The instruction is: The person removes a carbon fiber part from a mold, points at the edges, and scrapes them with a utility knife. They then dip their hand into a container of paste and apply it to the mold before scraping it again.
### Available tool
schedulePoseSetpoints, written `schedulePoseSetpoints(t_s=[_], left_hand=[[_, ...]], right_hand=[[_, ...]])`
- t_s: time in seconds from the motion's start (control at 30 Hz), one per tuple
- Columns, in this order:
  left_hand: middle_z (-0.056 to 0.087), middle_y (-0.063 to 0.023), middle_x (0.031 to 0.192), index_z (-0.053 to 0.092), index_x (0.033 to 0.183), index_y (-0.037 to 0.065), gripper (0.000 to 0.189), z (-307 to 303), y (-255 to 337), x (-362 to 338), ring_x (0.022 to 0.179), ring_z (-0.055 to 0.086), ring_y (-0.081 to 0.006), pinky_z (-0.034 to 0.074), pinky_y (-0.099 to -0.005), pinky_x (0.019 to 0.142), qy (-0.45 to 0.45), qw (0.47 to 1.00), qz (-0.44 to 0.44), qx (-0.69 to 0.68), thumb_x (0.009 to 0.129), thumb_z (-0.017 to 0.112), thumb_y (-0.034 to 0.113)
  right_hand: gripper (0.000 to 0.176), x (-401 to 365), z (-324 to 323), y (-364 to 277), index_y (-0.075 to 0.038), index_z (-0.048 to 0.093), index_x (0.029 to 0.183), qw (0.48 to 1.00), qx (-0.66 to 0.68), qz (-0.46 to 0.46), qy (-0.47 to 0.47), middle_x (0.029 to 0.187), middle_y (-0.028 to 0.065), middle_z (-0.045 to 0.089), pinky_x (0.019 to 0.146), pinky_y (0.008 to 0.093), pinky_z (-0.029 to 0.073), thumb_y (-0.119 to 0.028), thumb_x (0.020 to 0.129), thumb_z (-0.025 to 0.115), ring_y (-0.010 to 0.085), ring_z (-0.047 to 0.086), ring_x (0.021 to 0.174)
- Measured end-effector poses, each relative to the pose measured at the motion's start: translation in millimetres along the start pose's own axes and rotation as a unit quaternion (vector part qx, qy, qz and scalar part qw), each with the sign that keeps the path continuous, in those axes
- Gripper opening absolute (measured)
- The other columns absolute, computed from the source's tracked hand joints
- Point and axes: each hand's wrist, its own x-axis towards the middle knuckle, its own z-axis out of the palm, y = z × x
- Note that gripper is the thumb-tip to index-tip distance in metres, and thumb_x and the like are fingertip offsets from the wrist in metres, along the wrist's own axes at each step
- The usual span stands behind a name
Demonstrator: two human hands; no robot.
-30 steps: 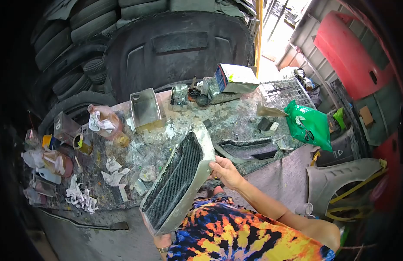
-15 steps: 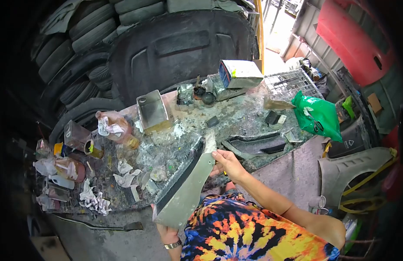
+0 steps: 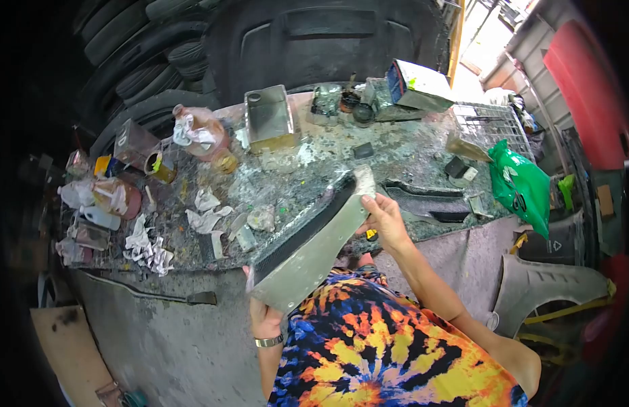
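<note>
A long curved panel (image 3: 313, 256), grey-green on its smooth face with a black woven strip along its far edge, is held aslant in front of my body. My right hand (image 3: 385, 220) grips its upper right end, thumb on the face. At the lower left end my left hand (image 3: 263, 315) holds it, with most of the fingers hidden behind the panel. Just beyond my right hand, a similar dark woven part (image 3: 426, 200) lies on the worktable (image 3: 307, 197).
Crumpled white paper (image 3: 148, 247), a plastic jug (image 3: 202, 136), a metal tin (image 3: 268, 119) and a box (image 3: 419, 85) stand on the stained table. At right are a green bag (image 3: 521, 183) and a grey fender (image 3: 552, 285). A cardboard sheet (image 3: 73, 353) lies at lower left.
My view has shifted, so the table sits higher and further right in the picture. The panel stays in both hands and now lies at a flatter slant.
</note>
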Motion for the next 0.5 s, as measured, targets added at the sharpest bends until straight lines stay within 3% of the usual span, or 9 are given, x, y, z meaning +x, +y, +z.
schedulePoseSetpoints(t_s=[0.1, 0.13, 0.23, 0.27, 0.3, 0.37, 0.4, 0.5], left_hand=[[0.059, -0.0111, 0.133, 0.051, 0.136, 0.007, 0.065, 0, 0, -6, 0.119, 0.057, -0.0264, 0.046, -0.0417, 0.103, -0.032, 0.999, 0.015, -0.013, 0.096, 0.048, 0.058], [0.059, -0.0112, 0.134, 0.05, 0.137, 0.006, 0.066, 7, 0, -10, 0.119, 0.057, -0.0266, 0.045, -0.0433, 0.103, -0.046, 0.998, 0.039, 0.0, 0.094, 0.052, 0.056], [0.057, -0.0114, 0.135, 0.049, 0.138, 0.005, 0.065, -11, -3, -14, 0.12, 0.057, -0.027, 0.044, -0.0434, 0.104, -0.009, 0.995, 0.069, 0.068, 0.093, 0.057, 0.051], [0.056, -0.0118, 0.136, 0.045, 0.14, 0.003, 0.077, -13, -3, -17, 0.123, 0.055, -0.0264, 0.043, -0.0419, 0.106, 0.023, 0.993, 0.073, 0.088, 0.084, 0.072, 0.048], [0.056, -0.0118, 0.136, 0.045, 0.14, 0.003, 0.077, -11, -4, -22, 0.123, 0.055, -0.0264, 0.043, -0.0419, 0.106, 0.022, 0.993, 0.076, 0.084, 0.084, 0.072, 0.048], [0.054, -0.0129, 0.138, 0.042, 0.142, 0.0, 0.095, -4, -9, -31, 0.124, 0.054, -0.0252, 0.042, -0.0406, 0.106, -0.01, 0.983, 0.125, 0.136, 0.07, 0.084, 0.046], [0.058, -0.0159, 0.131, 0.046, 0.14, 0.002, 0.089, -3, -11, -32, 0.119, 0.057, -0.0329, 0.044, -0.0485, 0.106, -0.061, 0.973, 0.17, 0.141, 0.071, 0.084, 0.043], [0.059, -0.0183, 0.129, 0.045, 0.139, -0.001, 0.096, -5, -6, -39, 0.115, 0.06, -0.0335, 0.048, -0.0476, 0.101, -0.103, 0.962, 0.178, 0.178, 0.064, 0.088, 0.039]], right_hand=[[0.033, 0, -5, 0, -0.001, 0.062, 0.109, 0.999, 0.034, -0.008, -0.001, 0.092, 0.0081, 0.07, 0.058, 0.0289, 0.058, -0.031, 0.098, 0.058, 0.0148, 0.068, 0.069], [0.033, 2, -13, 4, -0.001, 0.06, 0.114, 0.998, 0.055, -0.009, -0.026, 0.097, 0.0075, 0.069, 0.065, 0.0313, 0.059, -0.031, 0.099, 0.057, 0.0163, 0.069, 0.076], [0.035, -5, -24, 5, -0.002, 0.056, 0.121, 0.99, 0.123, -0.042, -0.061, 0.103, 0.0075, 0.068, 0.071, 0.0335, 0.059, -0.03, 0.1, 0.056, 0.0174, 0.069, 0.083], [0.041, -5, -30, 8, -0.003, 0.051, 0.127, 0.986, 0.14, -0.054, -0.075, 0.108, 0.0077, 0.068, 0.071, 0.0359, 0.06, -0.032, 0.099, 0.057, 0.0182, 0.069, 0.086], [0.041, -7, -33, 5, -0.003, 0.051, 0.127, 0.986, 0.136, -0.054, -0.079, 0.108, 0.0077, 0.068, 0.071, 0.0359, 0.06, -0.032, 0.099, 0.057, 0.0182, 0.069, 0.086], [0.046, -13, -38, -1, -0.003, 0.048, 0.132, 0.978, 0.169, -0.064, -0.105, 0.12, 0.01, 0.064, 0.082, 0.0385, 0.057, -0.031, 0.098, 0.059, 0.0212, 0.067, 0.101], [0.054, -15, -38, -7, -0.002, 0.045, 0.136, 0.979, 0.161, -0.068, -0.107, 0.13, 0.0121, 0.06, 0.094, 0.0406, 0.052, -0.033, 0.096, 0.062, 0.0241, 0.062, 0.113], [0.058, -23, -41, -19, -0.002, 0.044, 0.137, 0.979, 0.149, -0.072, -0.122, 0.133, 0.0121, 0.057, 0.104, 0.0431, 0.044, -0.035, 0.094, 0.064, 0.0256, 0.057, 0.122]])
